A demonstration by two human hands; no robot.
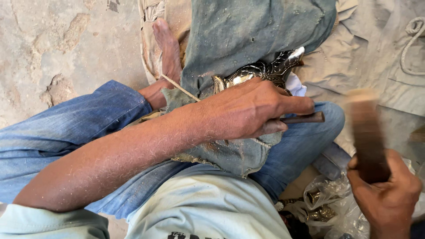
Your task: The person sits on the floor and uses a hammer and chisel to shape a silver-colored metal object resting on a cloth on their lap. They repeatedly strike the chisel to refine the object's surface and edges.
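Head view of a seated person working over the lap. The left hand (252, 110) lies at the centre of the scene, its fingers (294, 105) closed around a thin dark metal rod (305, 118) whose blunt end projects to the right, just past the knuckles. Just beyond this hand, touching it on its far side, rests a shiny embossed silver-coloured metal piece (265, 70) with a scaly raised pattern, its pointed end tilted up toward the far right; it sits on a worn grey-green denim cloth (248, 31) draped over the lap, and part of it is hidden under the hand. The right hand (385, 194) is at the near right, well apart from the left, its fingers wrapped tight around the lower end of a dark brown wooden mallet-like block (365, 128), which stands upright and is motion-blurred, so its exact shape cannot be told. The legs wear blue jeans (66, 132), and a bare foot (168, 48) lies at the far left of the cloth. A thin pale stick (179, 87) crosses near the ankle. Crumpled clear plastic bags (327, 199) holding small metal parts lie near the right hand. A pale rope (411, 40) lies on beige fabric (367, 48) at the far right.
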